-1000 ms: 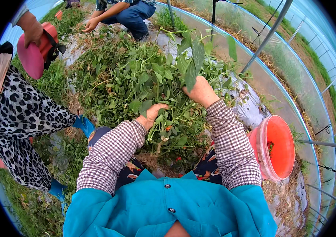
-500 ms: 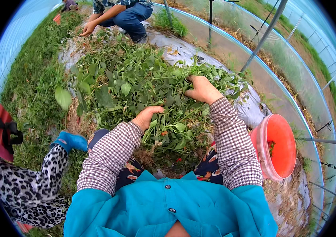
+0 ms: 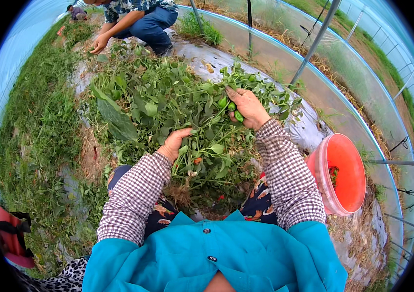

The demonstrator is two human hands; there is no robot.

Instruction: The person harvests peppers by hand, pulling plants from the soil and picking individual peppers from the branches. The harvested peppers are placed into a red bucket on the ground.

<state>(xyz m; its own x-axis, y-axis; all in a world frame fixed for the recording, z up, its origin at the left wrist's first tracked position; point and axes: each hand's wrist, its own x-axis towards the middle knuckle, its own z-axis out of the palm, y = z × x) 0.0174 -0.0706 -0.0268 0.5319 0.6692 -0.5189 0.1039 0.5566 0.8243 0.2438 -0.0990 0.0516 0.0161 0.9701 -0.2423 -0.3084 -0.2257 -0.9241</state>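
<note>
While the person's teal jacket (image 3: pixel 216 258) fills the near edge, two checked sleeves reach out from it over a leafy pepper plant (image 3: pixel 178 107) that lies uprooted on the ground between the knees. Nearest on the left, the left hand (image 3: pixel 175 142) is sunk among the stems, its fingers curled around a bunch of stalks just above the root clump (image 3: pixel 182 192), gripping them loosely. A little farther and to the right, the right hand (image 3: pixel 247 108) is raised over the foliage with its fingers clenched on a few small green peppers (image 3: pixel 231 107), which hang against the thumb side of the palm and are attached to the plant's twigs. Near right, just beside the right sleeve, a red bucket (image 3: pixel 346 173) stands tilted on the soil with a few red peppers (image 3: pixel 333 173) showing inside. At the near left edge, a red hat (image 3: pixel 9 233) and a spotted garment (image 3: pixel 65 280) of another person show. Grass (image 3: pixel 31 131) runs along the left side, and pale plastic sheeting (image 3: pixel 207 56) lies under the far part of the plant. At the far end, another person (image 3: pixel 139 19) crouches in blue trousers, one hand down on the leaves.
</note>
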